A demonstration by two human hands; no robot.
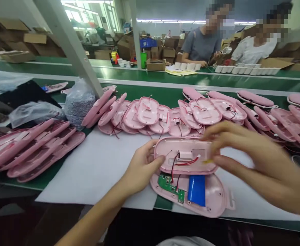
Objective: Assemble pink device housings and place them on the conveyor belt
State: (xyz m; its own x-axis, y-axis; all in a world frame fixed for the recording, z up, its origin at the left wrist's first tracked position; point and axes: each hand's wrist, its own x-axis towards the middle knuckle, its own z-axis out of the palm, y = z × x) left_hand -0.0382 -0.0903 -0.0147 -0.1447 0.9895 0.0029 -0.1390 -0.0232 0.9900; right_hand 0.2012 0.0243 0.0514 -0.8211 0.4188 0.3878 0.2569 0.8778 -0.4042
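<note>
My left hand (142, 167) is closed on the left end of a pink plastic shell half (191, 166), thumb on its inner face. That shell is tilted up, showing a white connector block and red and black wires. Below it lies a second pink shell half (216, 194) with a green circuit board (171, 188) and a blue battery pack (196, 190). Wires run between the two halves. My right hand (232, 147), blurred by motion, is at the upper shell's right end with fingers pinched. A small yellow thing, too smeared to name, shows at its thumb tip.
Pink shells with wires (147, 111) line the back of the white sheet (93, 171). More shells are stacked left (44, 147) and right (275, 119). A filled plastic bag (79, 102) stands by a metal post (70, 41). Two people work across the green bench.
</note>
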